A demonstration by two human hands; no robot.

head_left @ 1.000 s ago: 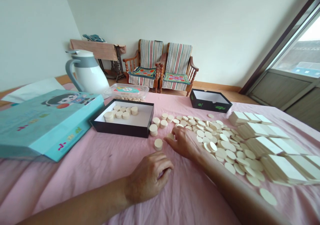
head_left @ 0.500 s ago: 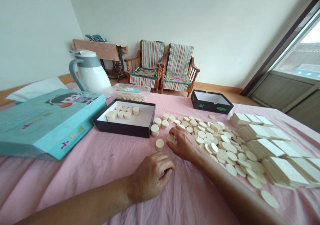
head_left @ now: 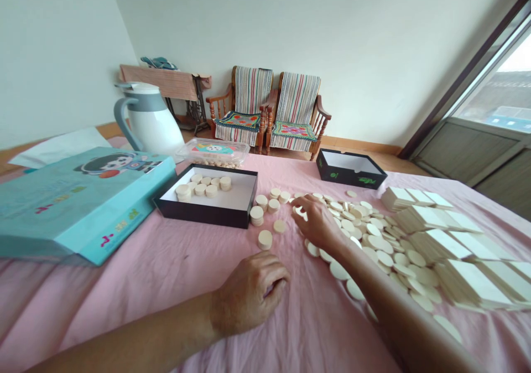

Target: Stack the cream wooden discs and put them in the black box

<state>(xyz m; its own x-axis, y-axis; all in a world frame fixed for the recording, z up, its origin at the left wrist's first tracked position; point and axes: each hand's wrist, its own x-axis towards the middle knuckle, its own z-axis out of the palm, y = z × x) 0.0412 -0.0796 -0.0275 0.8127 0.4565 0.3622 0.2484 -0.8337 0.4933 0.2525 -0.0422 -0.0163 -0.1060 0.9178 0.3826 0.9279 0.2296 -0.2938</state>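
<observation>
My right hand (head_left: 317,223) reaches over the near edge of a heap of pale round discs (head_left: 373,234), its fingertips curled onto one or two discs; I cannot make out a firm hold. A single disc (head_left: 279,226) lies just left of it, beside a short stack of discs (head_left: 264,239). My left hand (head_left: 251,293) rests on the pink cloth in a loose fist, nothing visible in it. A black box with a white inside (head_left: 243,196) holds several disc stacks at its far left corner. More short stacks (head_left: 257,215) stand by its right wall.
A blue flat box (head_left: 70,201) lies at the left. Behind it are a white jug (head_left: 147,121) and a clear plastic tub (head_left: 213,153). A second black box (head_left: 350,168) sits at the back. Stacks of white cards (head_left: 448,240) fill the right side. Two striped chairs (head_left: 269,113) stand by the wall.
My right hand has left a single disc beside the short stack and moved back right and away, onto the heap. My left hand has stayed put.
</observation>
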